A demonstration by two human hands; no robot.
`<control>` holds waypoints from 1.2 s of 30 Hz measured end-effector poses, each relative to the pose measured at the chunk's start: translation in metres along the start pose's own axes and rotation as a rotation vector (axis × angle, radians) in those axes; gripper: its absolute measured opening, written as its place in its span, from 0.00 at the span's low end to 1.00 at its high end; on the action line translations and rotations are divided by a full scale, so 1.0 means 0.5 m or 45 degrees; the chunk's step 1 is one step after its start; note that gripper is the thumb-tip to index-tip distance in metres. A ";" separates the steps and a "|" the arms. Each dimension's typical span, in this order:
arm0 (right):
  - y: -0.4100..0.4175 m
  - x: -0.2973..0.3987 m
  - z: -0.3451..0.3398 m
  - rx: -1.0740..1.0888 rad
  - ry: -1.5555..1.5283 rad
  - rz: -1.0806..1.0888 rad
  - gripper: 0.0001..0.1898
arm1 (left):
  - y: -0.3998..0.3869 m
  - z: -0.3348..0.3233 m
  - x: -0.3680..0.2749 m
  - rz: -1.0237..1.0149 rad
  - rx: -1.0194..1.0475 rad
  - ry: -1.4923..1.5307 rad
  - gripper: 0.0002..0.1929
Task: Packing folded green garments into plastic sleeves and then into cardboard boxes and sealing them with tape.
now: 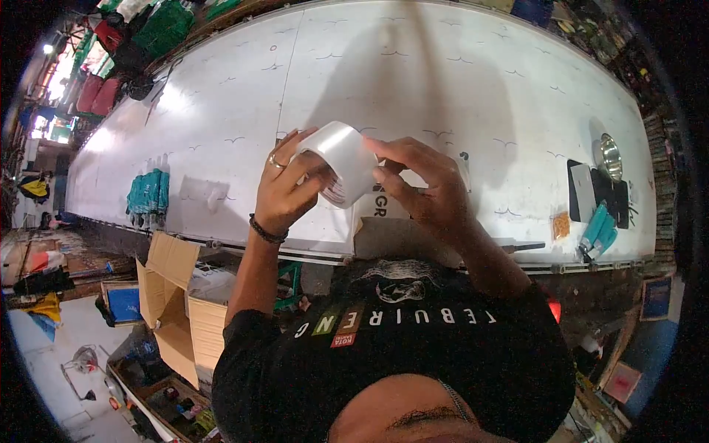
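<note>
A wide roll of clear or whitish tape [339, 148] is raised above the white table, tilted so its hollow core faces my left hand. My left hand [283, 185], with a ring and a dark bracelet, grips the roll, some fingers inside the core. On the other side, my right hand [435, 180] has its thumb and forefinger at the roll's edge; whether they pinch a tape end is too fine to tell. Beneath the hands lies a white item with dark printed lettering [381, 206], partly hidden. A brownish flat piece [393, 239] rests at the table edge near my body.
Teal gloves [148, 191] lie stacked on the white table [232, 116] at left. More teal gloves [597, 232], a metal bowl [611, 158], a small bag of orange-brown bits [560, 225] and a thin dark tool [525, 247] are at right. Below left stands an open cardboard box [171, 332].
</note>
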State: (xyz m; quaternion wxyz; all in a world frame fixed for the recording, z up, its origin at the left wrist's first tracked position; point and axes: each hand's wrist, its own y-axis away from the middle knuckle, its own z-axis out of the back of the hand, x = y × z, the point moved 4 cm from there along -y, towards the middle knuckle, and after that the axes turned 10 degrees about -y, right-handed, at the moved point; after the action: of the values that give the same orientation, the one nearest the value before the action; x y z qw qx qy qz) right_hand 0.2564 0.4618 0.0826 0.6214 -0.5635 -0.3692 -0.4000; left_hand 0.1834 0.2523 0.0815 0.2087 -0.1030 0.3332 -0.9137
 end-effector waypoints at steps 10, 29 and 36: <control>-0.008 0.029 0.003 -0.076 0.347 0.292 0.20 | 0.004 0.005 -0.008 -0.009 -0.021 -0.008 0.07; 0.025 0.025 -0.040 -0.145 0.007 0.687 0.21 | 0.112 0.008 -0.063 0.277 -0.673 0.214 0.24; 0.016 -0.020 -0.036 -0.304 -0.352 0.607 0.19 | 0.069 -0.052 -0.050 0.942 -0.896 1.082 0.38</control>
State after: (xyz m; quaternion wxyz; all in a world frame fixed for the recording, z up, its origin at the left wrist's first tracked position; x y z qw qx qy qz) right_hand 0.2601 0.4451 0.0687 0.5710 -0.7525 -0.2580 -0.2028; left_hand 0.2078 0.2546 0.0380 0.3131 0.3257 0.6784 -0.5794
